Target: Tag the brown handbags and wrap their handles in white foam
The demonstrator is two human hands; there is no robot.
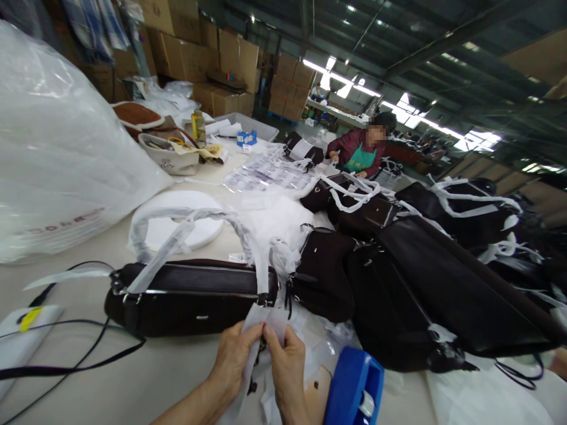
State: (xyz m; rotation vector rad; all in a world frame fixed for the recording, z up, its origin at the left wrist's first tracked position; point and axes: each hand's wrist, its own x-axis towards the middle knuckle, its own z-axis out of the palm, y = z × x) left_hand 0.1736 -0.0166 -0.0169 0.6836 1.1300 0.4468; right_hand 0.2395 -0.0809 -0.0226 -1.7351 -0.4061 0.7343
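My left hand and my right hand meet in front of a dark brown handbag. Both hands pinch a strip of white wrapping paper at the bag's right end, thumbs close together. Part of the strip hangs down below my left hand. Some small dark metal hardware shows between the hands, too small to make out. The bag lies with its zip upward, and its handles are wrapped in white paper. A blue tape dispenser stands to the right of my right hand.
Several dark handbags with wrapped handles are piled on the right. A large plastic bag bulges at the left. A white foam ring lies behind my handbag. Black cables cross the table at left. Across the table sits a person in a green apron.
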